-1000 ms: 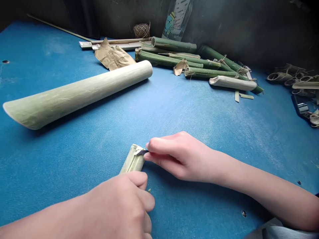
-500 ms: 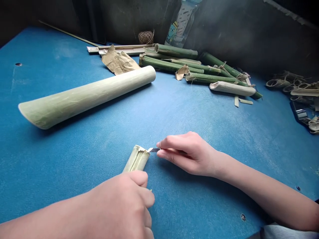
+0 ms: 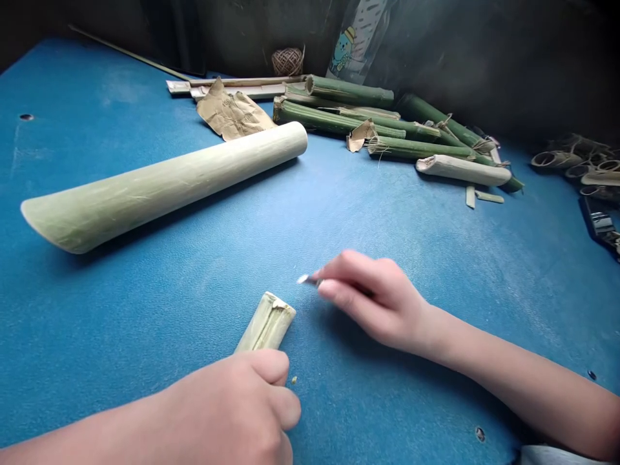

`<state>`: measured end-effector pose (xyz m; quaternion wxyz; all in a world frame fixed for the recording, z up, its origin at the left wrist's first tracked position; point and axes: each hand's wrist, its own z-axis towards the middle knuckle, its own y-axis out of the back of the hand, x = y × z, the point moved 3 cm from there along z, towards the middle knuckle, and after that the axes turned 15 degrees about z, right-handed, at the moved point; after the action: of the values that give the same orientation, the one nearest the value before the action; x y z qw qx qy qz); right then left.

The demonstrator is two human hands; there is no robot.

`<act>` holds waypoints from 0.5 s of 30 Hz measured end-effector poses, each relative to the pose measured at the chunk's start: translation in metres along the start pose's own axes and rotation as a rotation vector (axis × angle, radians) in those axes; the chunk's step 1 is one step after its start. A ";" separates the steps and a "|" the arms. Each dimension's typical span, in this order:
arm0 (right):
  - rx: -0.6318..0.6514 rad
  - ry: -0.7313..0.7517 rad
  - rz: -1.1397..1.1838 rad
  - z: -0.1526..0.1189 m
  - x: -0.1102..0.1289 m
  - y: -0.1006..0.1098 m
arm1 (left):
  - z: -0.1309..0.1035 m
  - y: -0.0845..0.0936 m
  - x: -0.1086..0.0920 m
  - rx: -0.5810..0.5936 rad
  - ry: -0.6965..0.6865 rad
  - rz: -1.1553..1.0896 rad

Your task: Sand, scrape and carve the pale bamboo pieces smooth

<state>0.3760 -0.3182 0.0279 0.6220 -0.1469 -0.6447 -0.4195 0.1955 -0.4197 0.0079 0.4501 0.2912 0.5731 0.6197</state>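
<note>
My left hand (image 3: 247, 403) is wrapped round a short, pale piece of bamboo (image 3: 267, 323) with a groove along its upper side. The lower part of this piece is hidden by my fist. To the right, my right hand (image 3: 372, 294) pinches a small knife blade (image 3: 310, 279), blurred at its tip. The blade is apart from the bamboo's cut end, a little above and right of it. A tiny yellowish crumb (image 3: 294, 380) lies on the blue table (image 3: 184, 290) beside my left fingers.
A long peeled bamboo tube (image 3: 169, 184) lies at the left. Behind it are sandpaper (image 3: 235, 113), a twine ball (image 3: 288, 62), a bottle (image 3: 356, 45) and several green bamboo pieces (image 3: 351, 92). Bamboo rings (image 3: 557, 160) are heaped at the far right.
My right hand has drawn the blade away from the bamboo's end, slightly up and to the right. My left hand keeps its hold, and the bamboo sits a little lower in view.
</note>
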 end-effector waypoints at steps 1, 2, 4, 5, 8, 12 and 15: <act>-0.032 -0.028 0.035 0.000 -0.001 0.002 | 0.001 0.000 0.001 0.004 -0.014 0.000; -0.032 -0.047 0.048 0.000 -0.001 0.003 | 0.002 0.000 0.002 -0.002 -0.043 -0.012; 0.065 -0.058 0.014 -0.001 0.002 0.001 | 0.003 0.000 0.002 -0.044 -0.116 -0.051; 0.122 -0.060 -0.015 -0.001 0.004 -0.001 | 0.003 0.001 0.002 -0.082 -0.137 -0.063; 0.197 -0.109 -0.064 -0.005 0.011 -0.008 | 0.003 0.005 0.001 -0.143 0.006 0.013; 0.161 -0.105 -0.113 -0.008 0.015 -0.014 | 0.003 0.018 0.001 -0.151 0.162 0.019; 0.146 -0.033 -0.138 -0.007 0.011 -0.012 | 0.002 0.028 0.002 -0.178 0.068 -0.089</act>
<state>0.3702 -0.3342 0.0328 0.5900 -0.0633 -0.6923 -0.4106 0.1901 -0.4151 0.0354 0.4816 0.2032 0.5432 0.6571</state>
